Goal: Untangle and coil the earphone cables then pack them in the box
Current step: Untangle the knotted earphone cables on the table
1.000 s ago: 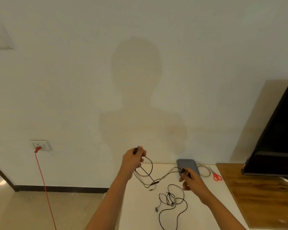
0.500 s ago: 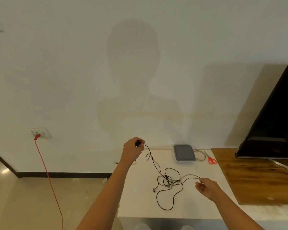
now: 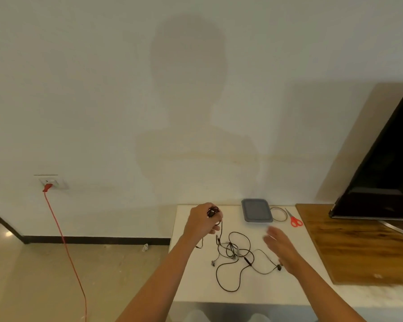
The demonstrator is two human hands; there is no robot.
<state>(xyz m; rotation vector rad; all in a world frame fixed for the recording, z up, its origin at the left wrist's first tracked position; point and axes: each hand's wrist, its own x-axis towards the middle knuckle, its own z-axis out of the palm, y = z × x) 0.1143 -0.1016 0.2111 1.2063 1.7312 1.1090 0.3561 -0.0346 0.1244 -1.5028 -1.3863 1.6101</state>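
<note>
Tangled cables [image 3: 234, 253] clutter table [image 3: 191, 287] centre; near-left tabletop bare; box [image 3: 256, 210], scissors [image 3: 294, 220] line far edge.

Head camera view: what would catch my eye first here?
Probably the black cables tangled in the middle of the white table, one end bunched in the left hand while the right hand hovers open beside them. Next, the grey box and red scissors at the table's back edge.

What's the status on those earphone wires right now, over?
Left hand shut on one cable end, raised. Right hand open, empty. Earphone cables tangled on white table; grey box lidded. Nothing blocking.
</note>
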